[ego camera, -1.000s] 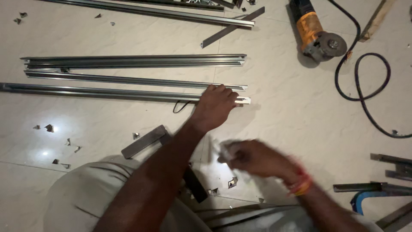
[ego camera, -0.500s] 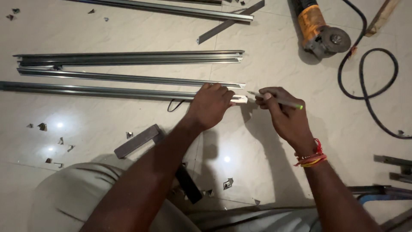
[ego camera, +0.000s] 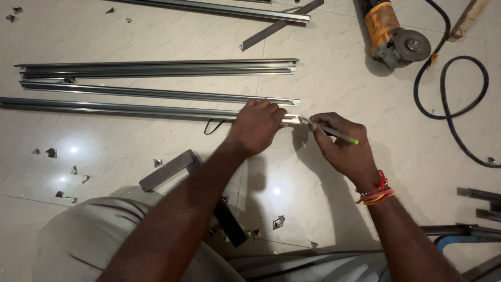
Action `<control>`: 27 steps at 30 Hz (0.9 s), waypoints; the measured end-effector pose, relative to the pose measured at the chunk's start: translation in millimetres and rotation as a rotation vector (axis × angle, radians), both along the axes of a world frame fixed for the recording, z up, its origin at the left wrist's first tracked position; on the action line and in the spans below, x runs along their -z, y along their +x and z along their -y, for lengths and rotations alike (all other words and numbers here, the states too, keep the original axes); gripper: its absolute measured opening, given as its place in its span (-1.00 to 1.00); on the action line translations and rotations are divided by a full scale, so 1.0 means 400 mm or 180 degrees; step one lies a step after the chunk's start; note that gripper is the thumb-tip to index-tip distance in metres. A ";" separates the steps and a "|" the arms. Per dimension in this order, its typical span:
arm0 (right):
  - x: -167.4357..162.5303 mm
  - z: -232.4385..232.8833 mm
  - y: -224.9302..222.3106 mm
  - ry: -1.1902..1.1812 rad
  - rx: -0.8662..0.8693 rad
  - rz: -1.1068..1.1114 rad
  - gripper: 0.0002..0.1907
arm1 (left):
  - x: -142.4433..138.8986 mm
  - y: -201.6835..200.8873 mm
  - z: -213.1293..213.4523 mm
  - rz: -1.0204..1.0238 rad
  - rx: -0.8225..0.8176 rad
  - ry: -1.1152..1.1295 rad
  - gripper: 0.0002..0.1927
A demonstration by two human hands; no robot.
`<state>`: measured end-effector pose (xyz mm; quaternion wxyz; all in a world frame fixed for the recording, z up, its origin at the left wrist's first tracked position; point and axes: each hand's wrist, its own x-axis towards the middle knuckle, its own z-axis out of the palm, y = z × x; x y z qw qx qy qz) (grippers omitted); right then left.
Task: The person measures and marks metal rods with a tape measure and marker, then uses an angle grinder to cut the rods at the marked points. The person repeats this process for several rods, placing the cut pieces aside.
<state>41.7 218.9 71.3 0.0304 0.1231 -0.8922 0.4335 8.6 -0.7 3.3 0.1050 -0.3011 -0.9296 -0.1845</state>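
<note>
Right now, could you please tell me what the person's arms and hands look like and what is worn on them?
Both arms are bare, with no sleeves or gloves. The left hand wears nothing. The right hand has red and yellow thread bands around its wrist.

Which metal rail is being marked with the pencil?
On the tiled floor lie several long metal rails. It is the nearest rail, pinned at its right end by the left hand, with the right hand's pencil at its tip.
</note>
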 end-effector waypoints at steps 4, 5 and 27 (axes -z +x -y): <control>-0.001 0.006 -0.001 0.0049 0.0044 0.0096 -0.80 | 0.003 0.002 0.000 0.0010 -0.0023 0.0035 -0.74; -0.003 0.006 -0.001 0.0097 0.0052 0.0102 -0.80 | 0.003 0.003 0.001 0.0023 -0.0021 0.0047 -0.74; -0.016 0.001 0.007 0.0061 0.0067 0.0003 -0.82 | 0.006 0.000 -0.001 -0.0073 -0.0037 -0.0148 -0.75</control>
